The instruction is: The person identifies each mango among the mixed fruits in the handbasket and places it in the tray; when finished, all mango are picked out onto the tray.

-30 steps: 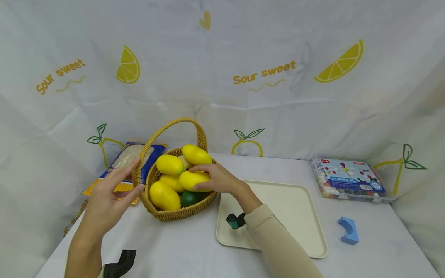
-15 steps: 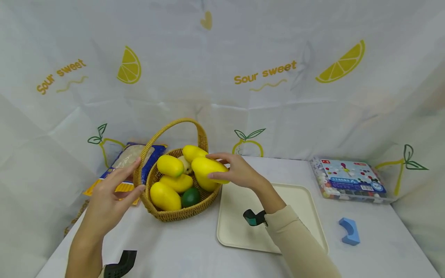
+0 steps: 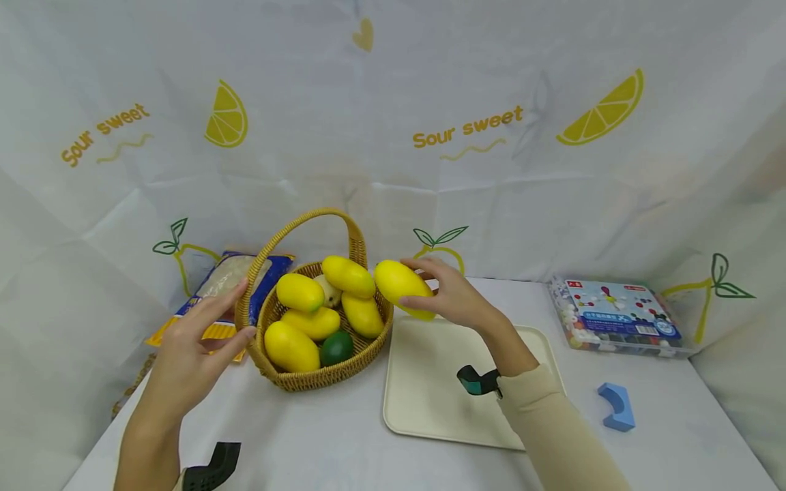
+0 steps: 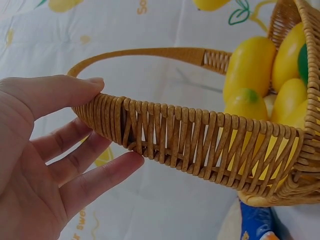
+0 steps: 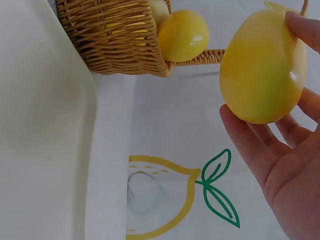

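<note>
A wicker basket (image 3: 301, 382) with a tall arched handle holds several yellow mangoes (image 3: 291, 346), a dark green oval fruit (image 3: 336, 348) and a pale roundish fruit (image 3: 330, 294). My left hand (image 3: 187, 358) holds the left side of the handle (image 4: 170, 132); in the left wrist view the thumb lies on one edge and the fingers on the other. Up and right of the basket, apart from it, my right hand (image 3: 457, 296) grips a mango (image 5: 262, 70) between thumb and fingers. That mango hangs in the air above the far left edge of a cream tray (image 3: 445, 399).
Behind the basket's left side lies a blue and yellow bag (image 3: 230, 279). A clear plastic box (image 3: 620, 317) with a printed lid stands at the back right. In front of it lies a light blue block (image 3: 617, 408) with a curved notch. A white printed curtain (image 3: 393, 157) hangs behind.
My right hand has lifted one mango out of the basket and carried it up and right, uncovering another mango beneath. The left hand has stayed on the handle.
</note>
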Action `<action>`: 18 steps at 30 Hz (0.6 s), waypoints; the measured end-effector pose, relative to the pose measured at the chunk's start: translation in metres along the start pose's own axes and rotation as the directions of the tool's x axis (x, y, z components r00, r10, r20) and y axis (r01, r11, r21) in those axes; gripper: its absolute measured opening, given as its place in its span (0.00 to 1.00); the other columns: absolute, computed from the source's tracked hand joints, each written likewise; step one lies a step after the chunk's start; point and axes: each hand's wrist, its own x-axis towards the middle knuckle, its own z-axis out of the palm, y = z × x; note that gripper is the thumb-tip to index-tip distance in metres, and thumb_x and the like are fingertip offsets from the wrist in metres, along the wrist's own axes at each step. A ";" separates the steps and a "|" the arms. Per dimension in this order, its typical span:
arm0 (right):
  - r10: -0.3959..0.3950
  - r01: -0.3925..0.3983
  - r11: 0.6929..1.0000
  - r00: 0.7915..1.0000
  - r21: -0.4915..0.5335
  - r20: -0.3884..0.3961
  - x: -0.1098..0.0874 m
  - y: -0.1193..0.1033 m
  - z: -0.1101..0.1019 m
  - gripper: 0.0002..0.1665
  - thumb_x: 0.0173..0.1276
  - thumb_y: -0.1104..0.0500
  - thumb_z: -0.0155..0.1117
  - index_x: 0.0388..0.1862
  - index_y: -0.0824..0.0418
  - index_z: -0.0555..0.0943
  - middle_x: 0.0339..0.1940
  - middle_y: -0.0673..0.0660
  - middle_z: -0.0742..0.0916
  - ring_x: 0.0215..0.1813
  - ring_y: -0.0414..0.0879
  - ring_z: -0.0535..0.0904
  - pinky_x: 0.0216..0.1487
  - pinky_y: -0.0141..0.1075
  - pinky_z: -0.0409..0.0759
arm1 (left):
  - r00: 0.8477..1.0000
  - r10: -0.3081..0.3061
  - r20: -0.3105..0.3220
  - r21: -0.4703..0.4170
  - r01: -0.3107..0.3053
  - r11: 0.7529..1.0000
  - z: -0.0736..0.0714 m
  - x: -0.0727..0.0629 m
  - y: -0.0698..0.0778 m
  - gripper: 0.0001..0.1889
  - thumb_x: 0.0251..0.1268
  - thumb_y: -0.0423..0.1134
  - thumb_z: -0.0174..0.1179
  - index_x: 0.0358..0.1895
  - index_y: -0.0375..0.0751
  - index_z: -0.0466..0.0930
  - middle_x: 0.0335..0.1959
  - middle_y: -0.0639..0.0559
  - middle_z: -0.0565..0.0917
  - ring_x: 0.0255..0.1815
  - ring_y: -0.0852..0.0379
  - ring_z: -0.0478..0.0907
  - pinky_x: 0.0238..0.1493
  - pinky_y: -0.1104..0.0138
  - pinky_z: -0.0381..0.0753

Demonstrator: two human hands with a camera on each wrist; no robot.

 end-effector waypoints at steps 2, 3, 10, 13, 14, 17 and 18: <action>0.024 -0.025 1.000 1.000 -0.006 -0.012 -0.004 0.002 -0.005 0.40 0.66 0.49 0.74 0.75 0.50 0.71 0.72 0.54 0.75 0.67 0.56 0.77 0.54 0.42 0.88 | 1.000 0.004 0.000 -0.008 -0.004 1.000 0.000 0.000 -0.001 0.42 0.56 0.19 0.70 0.74 0.52 0.72 0.47 0.53 0.81 0.47 0.78 0.74 0.36 0.85 0.84; 0.040 -0.040 0.999 0.999 -0.003 -0.018 -0.006 0.003 -0.007 0.40 0.66 0.48 0.73 0.75 0.49 0.71 0.72 0.54 0.75 0.67 0.56 0.76 0.54 0.42 0.88 | 1.000 0.006 -0.001 -0.012 -0.006 1.000 0.000 0.000 -0.001 0.42 0.56 0.19 0.70 0.74 0.52 0.72 0.47 0.52 0.81 0.47 0.78 0.75 0.36 0.85 0.84; 0.093 -0.090 0.994 0.995 0.063 -0.042 -0.021 0.017 -0.016 0.36 0.69 0.49 0.70 0.73 0.46 0.68 0.67 0.57 0.79 0.61 0.56 0.80 0.55 0.41 0.86 | 1.000 0.009 -0.004 -0.017 -0.009 1.000 -0.001 0.001 -0.001 0.42 0.55 0.19 0.70 0.74 0.52 0.72 0.46 0.49 0.81 0.47 0.77 0.75 0.35 0.84 0.85; 0.119 -0.116 0.990 0.992 0.083 -0.038 -0.029 0.028 -0.017 0.35 0.70 0.49 0.69 0.73 0.46 0.67 0.68 0.59 0.77 0.59 0.56 0.80 0.53 0.40 0.86 | 1.000 0.007 -0.003 -0.011 -0.007 1.000 -0.001 0.000 0.000 0.42 0.55 0.19 0.70 0.74 0.52 0.72 0.46 0.50 0.81 0.47 0.77 0.75 0.36 0.85 0.84; 0.127 -0.123 0.988 0.991 0.090 -0.034 -0.031 0.031 -0.016 0.36 0.70 0.49 0.69 0.73 0.46 0.67 0.69 0.60 0.76 0.59 0.57 0.80 0.53 0.40 0.86 | 1.000 0.005 -0.002 -0.011 -0.005 1.000 0.000 0.000 0.000 0.42 0.56 0.19 0.70 0.74 0.52 0.72 0.47 0.49 0.81 0.47 0.77 0.74 0.36 0.85 0.84; 0.138 -0.136 0.985 0.990 0.106 -0.009 -0.038 0.042 -0.015 0.37 0.71 0.50 0.68 0.75 0.47 0.65 0.73 0.62 0.73 0.58 0.58 0.80 0.52 0.39 0.86 | 1.000 0.000 0.002 -0.009 0.000 1.000 0.000 -0.001 0.000 0.42 0.56 0.19 0.69 0.74 0.52 0.71 0.47 0.48 0.81 0.47 0.78 0.74 0.36 0.85 0.84; 0.138 -0.137 0.985 0.990 0.108 -0.001 -0.041 0.045 -0.014 0.37 0.71 0.50 0.68 0.76 0.47 0.64 0.74 0.62 0.72 0.58 0.57 0.80 0.52 0.39 0.85 | 1.000 -0.002 0.003 -0.010 0.002 1.000 0.000 -0.001 0.000 0.42 0.56 0.20 0.69 0.74 0.52 0.71 0.47 0.48 0.82 0.47 0.78 0.74 0.36 0.85 0.84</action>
